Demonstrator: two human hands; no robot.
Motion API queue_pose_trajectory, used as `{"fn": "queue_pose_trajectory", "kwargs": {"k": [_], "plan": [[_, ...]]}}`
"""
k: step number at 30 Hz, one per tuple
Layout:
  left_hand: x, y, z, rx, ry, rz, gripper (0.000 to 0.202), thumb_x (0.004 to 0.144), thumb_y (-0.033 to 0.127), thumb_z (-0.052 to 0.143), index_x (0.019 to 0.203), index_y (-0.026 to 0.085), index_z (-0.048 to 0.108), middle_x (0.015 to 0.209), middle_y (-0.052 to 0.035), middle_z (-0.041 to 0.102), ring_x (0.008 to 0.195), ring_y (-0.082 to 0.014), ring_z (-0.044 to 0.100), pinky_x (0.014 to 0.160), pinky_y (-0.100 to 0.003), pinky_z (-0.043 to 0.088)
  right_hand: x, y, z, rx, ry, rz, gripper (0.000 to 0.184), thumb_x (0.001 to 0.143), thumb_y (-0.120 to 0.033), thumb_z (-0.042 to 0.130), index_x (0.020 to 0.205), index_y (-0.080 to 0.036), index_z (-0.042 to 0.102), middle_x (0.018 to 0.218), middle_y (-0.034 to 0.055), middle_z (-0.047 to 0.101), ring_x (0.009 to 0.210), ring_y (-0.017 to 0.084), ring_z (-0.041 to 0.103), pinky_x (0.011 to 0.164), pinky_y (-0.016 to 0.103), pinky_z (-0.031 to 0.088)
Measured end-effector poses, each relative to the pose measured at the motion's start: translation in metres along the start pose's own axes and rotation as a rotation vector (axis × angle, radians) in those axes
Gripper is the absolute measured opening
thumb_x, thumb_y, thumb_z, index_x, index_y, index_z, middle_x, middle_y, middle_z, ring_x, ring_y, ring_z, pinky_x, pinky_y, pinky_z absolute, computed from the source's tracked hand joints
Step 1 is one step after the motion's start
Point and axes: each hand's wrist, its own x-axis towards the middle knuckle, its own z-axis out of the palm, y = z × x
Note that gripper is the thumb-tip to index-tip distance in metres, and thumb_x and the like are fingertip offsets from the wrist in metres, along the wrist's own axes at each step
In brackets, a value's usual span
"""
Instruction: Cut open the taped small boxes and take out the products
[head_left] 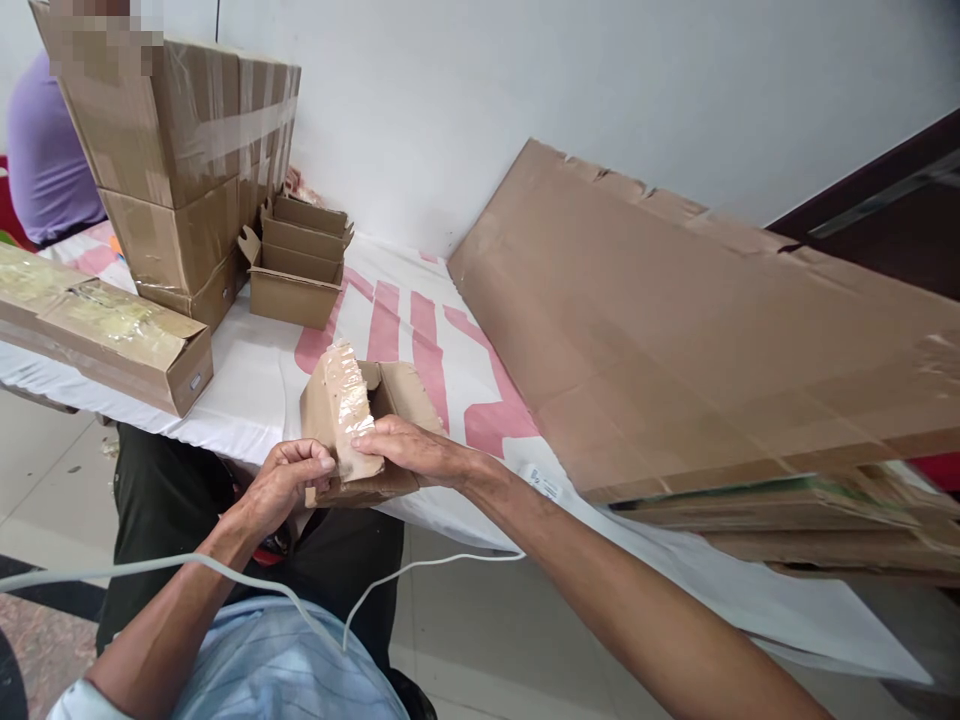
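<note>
A small brown cardboard box (pixel 319 410) rests at the table's front edge, its top partly open and a flap with shiny clear tape standing up. My right hand (pixel 405 445) grips that flap, the thumb on its taped face and the fingers behind it. At the box's near left corner is my left hand (pixel 289 475), thumb and forefinger pinched together against the cardboard edge. Whatever lies between those fingertips is too small to make out. The inside of the box is mostly hidden by the flap.
Open cardboard trays (pixel 296 300) stand beyond the box, beside tall stacked cartons (pixel 202 130). A long taped carton (pixel 112 335) lies at left. A large cardboard sheet (pixel 675 330) leans at right. A white cable (pixel 247 580) crosses my lap. Behind the cartons sits a person in purple (pixel 52 150).
</note>
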Motion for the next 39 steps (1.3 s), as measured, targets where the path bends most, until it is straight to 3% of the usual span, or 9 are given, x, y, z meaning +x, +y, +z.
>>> {"fn": "queue_pose_trajectory", "kwargs": {"k": [9,18,27,39], "plan": [[0.002,0.002,0.003,0.057,0.017,-0.030,0.037,0.066,0.045,0.092,0.063,0.016,0.069,0.056,-0.0008,0.062,0.056,-0.0114,0.050,0.059,-0.026,0.036,-0.001,-0.003,0.001,0.000,-0.006,0.019,0.036,0.077,-0.052,0.058,0.061,-0.023,0.043,0.064,-0.0037,0.041,0.067,0.013,0.036,0.066,0.031,0.031],[0.002,0.002,0.003,0.065,0.025,-0.011,0.032,0.067,0.041,0.092,0.062,0.016,0.071,0.058,-0.0018,0.064,0.057,-0.0118,0.051,0.059,-0.026,0.038,0.000,0.002,0.000,0.005,-0.006,0.072,0.046,0.076,-0.064,0.063,0.068,-0.021,0.049,0.068,-0.0029,0.044,0.067,0.013,0.037,0.063,0.030,0.030],[-0.006,0.016,0.005,-0.077,-0.022,-0.041,0.037,0.063,0.041,0.097,0.062,0.016,0.069,0.062,-0.0002,0.059,0.061,-0.0121,0.054,0.064,-0.026,0.045,-0.001,-0.002,0.003,-0.061,-0.025,0.041,0.038,0.077,-0.053,0.058,0.062,-0.024,0.037,0.063,-0.0058,0.034,0.062,0.010,0.028,0.059,0.030,0.024],[-0.005,0.014,0.005,0.084,-0.076,-0.068,0.034,0.071,0.043,0.091,0.064,0.017,0.070,0.061,-0.0014,0.061,0.060,-0.0132,0.054,0.060,-0.026,0.044,-0.003,-0.002,0.003,-0.090,-0.002,0.078,0.040,0.079,-0.055,0.057,0.062,-0.025,0.037,0.061,-0.0065,0.032,0.059,0.010,0.027,0.057,0.030,0.022]]}}
